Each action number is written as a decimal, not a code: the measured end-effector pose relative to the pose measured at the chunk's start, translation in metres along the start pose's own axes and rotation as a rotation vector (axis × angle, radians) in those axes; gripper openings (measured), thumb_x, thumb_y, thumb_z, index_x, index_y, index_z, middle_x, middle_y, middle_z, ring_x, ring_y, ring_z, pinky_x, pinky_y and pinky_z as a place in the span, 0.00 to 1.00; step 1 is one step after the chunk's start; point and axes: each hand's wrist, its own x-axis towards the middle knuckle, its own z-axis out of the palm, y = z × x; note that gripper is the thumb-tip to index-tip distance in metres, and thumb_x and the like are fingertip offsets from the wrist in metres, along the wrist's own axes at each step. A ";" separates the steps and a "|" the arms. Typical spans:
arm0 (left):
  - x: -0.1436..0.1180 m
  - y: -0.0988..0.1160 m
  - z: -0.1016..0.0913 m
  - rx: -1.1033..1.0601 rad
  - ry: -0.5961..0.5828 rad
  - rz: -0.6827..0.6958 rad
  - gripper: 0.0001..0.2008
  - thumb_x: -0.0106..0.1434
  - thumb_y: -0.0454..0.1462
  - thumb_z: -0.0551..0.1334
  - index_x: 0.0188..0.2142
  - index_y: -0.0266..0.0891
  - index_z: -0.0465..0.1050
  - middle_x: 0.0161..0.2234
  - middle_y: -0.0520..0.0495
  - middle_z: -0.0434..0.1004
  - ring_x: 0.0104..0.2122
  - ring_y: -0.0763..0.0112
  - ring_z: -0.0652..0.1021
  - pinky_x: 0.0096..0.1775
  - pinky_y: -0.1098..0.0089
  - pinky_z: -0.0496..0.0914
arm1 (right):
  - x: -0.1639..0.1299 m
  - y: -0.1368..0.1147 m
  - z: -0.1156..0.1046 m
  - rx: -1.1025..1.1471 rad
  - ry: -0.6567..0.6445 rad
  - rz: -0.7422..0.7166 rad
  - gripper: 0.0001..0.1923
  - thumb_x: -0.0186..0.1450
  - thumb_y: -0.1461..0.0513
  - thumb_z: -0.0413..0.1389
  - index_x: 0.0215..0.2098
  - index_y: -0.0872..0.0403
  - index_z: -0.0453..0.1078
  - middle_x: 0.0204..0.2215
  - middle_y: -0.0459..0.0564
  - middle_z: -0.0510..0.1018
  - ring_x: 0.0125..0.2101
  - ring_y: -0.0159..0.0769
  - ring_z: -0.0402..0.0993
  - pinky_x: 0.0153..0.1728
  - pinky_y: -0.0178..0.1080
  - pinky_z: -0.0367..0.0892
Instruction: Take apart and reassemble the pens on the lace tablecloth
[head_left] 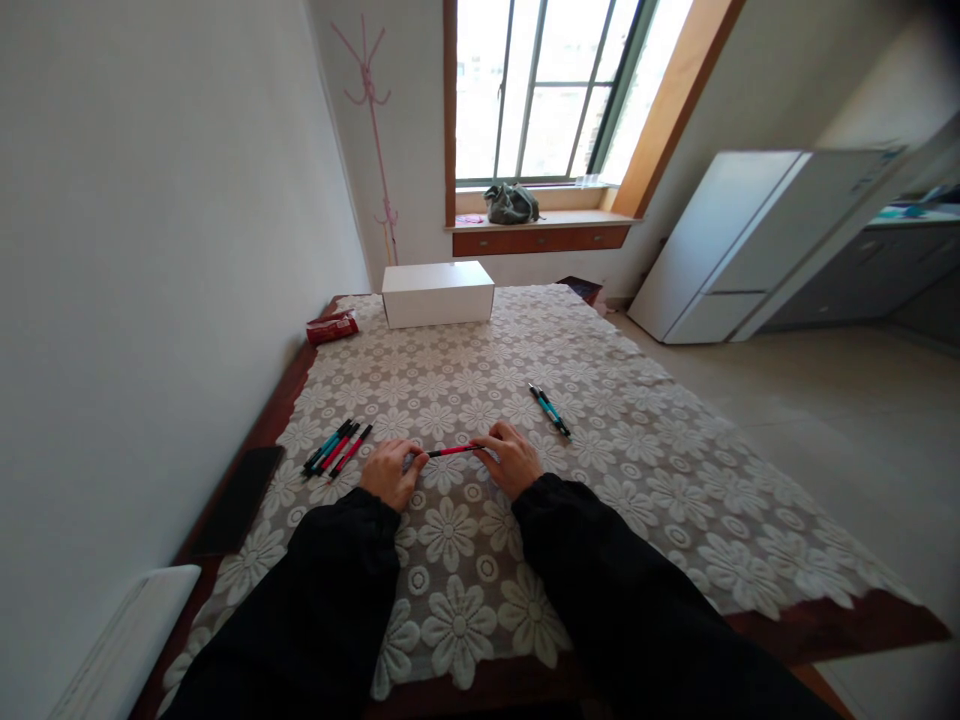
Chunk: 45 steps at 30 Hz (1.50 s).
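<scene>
A red and black pen [453,450] lies sideways between my two hands, over the lace tablecloth. My left hand [392,471] pinches its left end between thumb and fingers. At the other end, my right hand [511,458] is closed on the pen in the same way. To the left of my left hand lies a group of several pens [335,449], some teal and black, some red and black, side by side and slanted. Beyond my right hand, teal and black pens [550,411] rest close together on the cloth.
A white box [439,295] stands at the table's far end, with a dark red packet [332,327] to its left. Along the left edge lies a flat black object [238,498]. The flowered lace tablecloth [457,625] covers the wooden table. A white fridge [739,240] stands right.
</scene>
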 end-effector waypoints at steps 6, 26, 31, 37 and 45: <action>0.000 -0.002 0.001 -0.008 0.008 0.016 0.12 0.66 0.45 0.57 0.35 0.42 0.75 0.37 0.46 0.79 0.42 0.60 0.76 0.46 0.60 0.68 | 0.000 0.002 0.001 0.006 -0.083 0.001 0.08 0.67 0.60 0.57 0.44 0.47 0.77 0.35 0.50 0.73 0.40 0.40 0.70 0.42 0.40 0.66; 0.000 -0.002 0.001 0.001 -0.020 -0.005 0.10 0.66 0.44 0.57 0.35 0.42 0.74 0.38 0.46 0.79 0.43 0.58 0.75 0.47 0.59 0.68 | 0.000 0.000 0.000 -0.015 -0.101 0.007 0.09 0.69 0.59 0.55 0.42 0.47 0.78 0.33 0.49 0.76 0.37 0.39 0.72 0.39 0.39 0.65; 0.000 -0.002 0.001 0.012 -0.016 0.006 0.10 0.66 0.43 0.58 0.35 0.43 0.75 0.38 0.46 0.79 0.43 0.59 0.75 0.47 0.59 0.67 | 0.000 0.000 0.000 0.004 -0.118 0.014 0.09 0.69 0.60 0.56 0.42 0.48 0.78 0.34 0.50 0.76 0.38 0.39 0.72 0.40 0.39 0.65; 0.000 -0.001 0.000 0.014 -0.034 -0.014 0.10 0.66 0.44 0.58 0.36 0.42 0.75 0.38 0.46 0.79 0.44 0.60 0.75 0.47 0.61 0.67 | 0.001 -0.004 -0.003 -0.051 -0.102 0.036 0.09 0.66 0.56 0.59 0.42 0.47 0.78 0.37 0.51 0.73 0.41 0.40 0.69 0.44 0.41 0.65; 0.001 0.001 -0.001 0.015 -0.057 -0.037 0.12 0.66 0.45 0.56 0.35 0.42 0.75 0.38 0.46 0.79 0.45 0.59 0.75 0.48 0.61 0.67 | 0.003 -0.006 -0.005 -0.052 -0.150 -0.049 0.06 0.67 0.61 0.57 0.42 0.48 0.75 0.40 0.50 0.74 0.44 0.39 0.68 0.47 0.41 0.65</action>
